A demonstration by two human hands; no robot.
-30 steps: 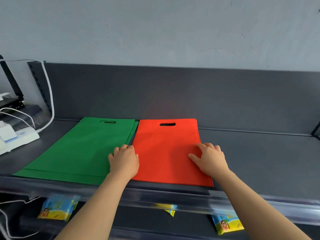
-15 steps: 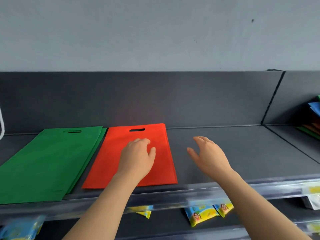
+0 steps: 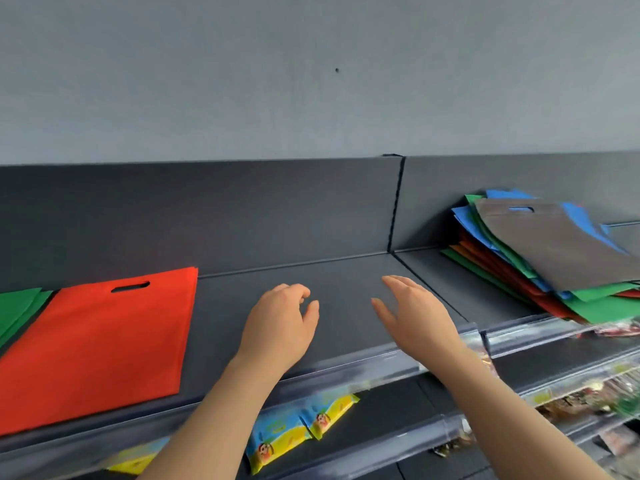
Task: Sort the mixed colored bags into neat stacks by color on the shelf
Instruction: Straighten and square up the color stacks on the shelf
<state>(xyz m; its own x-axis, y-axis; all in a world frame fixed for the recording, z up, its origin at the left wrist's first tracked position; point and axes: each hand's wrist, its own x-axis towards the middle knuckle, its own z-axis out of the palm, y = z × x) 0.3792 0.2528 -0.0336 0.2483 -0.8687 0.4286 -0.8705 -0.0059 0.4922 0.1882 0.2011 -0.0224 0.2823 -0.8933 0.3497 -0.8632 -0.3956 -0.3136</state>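
Note:
A red bag stack (image 3: pixel 100 341) lies flat on the dark grey shelf (image 3: pixel 332 271), handle slot at the far end. Left of it, a corner of the green bag stack (image 3: pixel 17 306) shows at the frame edge. A mixed pile of bags (image 3: pixel 554 258) sits on the right shelf section, a brown bag on top over blue, green, red and orange ones. My left hand (image 3: pixel 280 323) hovers over bare shelf right of the red stack, fingers loosely curled, holding nothing. My right hand (image 3: pixel 412 313) is beside it, fingers relaxed and empty, still left of the mixed pile.
A clear plastic rail (image 3: pixel 381 365) runs along the shelf's front edge. Yellow and blue snack packets (image 3: pixel 298 427) hang on the shelf below. A vertical seam (image 3: pixel 394 206) divides the two shelf sections. More packaged goods (image 3: pixel 588 400) fill the lower right.
Both hands left the red stack and moved right over bare shelf. The view swung right, so the mixed pile came into sight and the green stack slid nearly out of frame.

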